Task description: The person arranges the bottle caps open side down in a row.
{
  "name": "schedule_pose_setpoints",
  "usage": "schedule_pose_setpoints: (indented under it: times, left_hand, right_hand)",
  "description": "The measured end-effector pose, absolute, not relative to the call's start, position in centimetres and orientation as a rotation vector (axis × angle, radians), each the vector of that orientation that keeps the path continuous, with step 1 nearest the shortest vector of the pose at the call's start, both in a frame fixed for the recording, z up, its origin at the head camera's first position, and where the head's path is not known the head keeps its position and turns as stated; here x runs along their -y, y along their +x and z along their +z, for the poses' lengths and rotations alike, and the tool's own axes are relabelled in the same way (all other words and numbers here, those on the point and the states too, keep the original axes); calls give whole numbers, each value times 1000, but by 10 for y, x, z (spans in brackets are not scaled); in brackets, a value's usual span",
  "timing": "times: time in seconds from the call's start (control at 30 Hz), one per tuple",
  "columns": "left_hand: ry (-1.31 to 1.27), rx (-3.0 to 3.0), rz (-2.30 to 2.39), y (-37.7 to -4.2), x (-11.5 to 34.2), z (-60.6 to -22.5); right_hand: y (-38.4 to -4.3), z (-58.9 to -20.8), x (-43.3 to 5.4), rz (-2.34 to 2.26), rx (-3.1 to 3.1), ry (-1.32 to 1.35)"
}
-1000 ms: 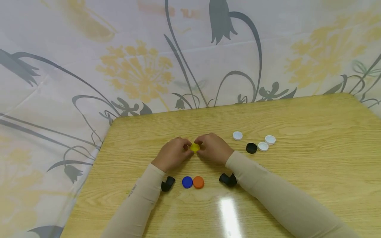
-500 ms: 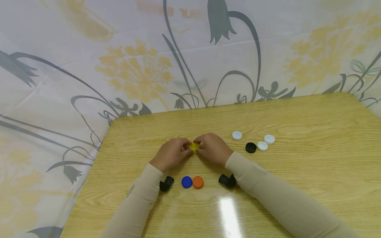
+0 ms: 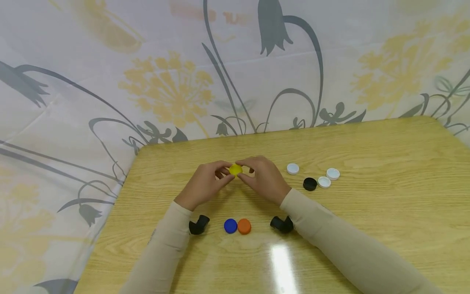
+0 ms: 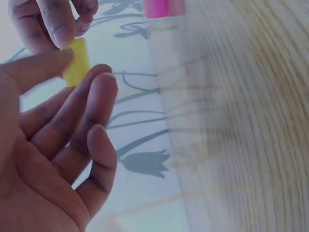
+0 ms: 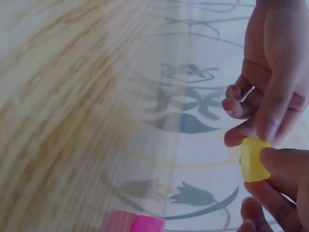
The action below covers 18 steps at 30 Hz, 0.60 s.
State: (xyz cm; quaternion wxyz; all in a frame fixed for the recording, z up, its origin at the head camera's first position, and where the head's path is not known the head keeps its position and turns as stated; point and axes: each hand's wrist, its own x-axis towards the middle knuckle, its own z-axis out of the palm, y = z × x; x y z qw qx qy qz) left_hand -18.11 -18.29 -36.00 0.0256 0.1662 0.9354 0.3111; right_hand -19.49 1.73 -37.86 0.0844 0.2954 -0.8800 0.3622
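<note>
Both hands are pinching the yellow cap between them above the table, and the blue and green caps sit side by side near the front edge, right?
Not quite: the cap beside the blue cap is orange, not green, as the head view shows. The rest holds: the left hand and right hand pinch the yellow cap between them above the table.

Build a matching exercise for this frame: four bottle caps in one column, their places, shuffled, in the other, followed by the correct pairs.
Things:
1. yellow cap
2. blue cap
3. orange cap
4. black cap

Places:
A. on the table, right beside the blue one
B. pinched between the left hand and the right hand
C. among the white caps
D. leftmost of the near pair on the table

Pairs: 1-B, 2-D, 3-A, 4-C
</note>
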Motion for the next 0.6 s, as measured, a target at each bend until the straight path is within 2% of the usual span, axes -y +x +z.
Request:
schedule_pose_setpoints:
  times: [0.6]
  left_hand:
    - [356,-2632,1396,-184,188,-357]
  right_hand:
    - [-194,-373,-21,1198,2535,901]
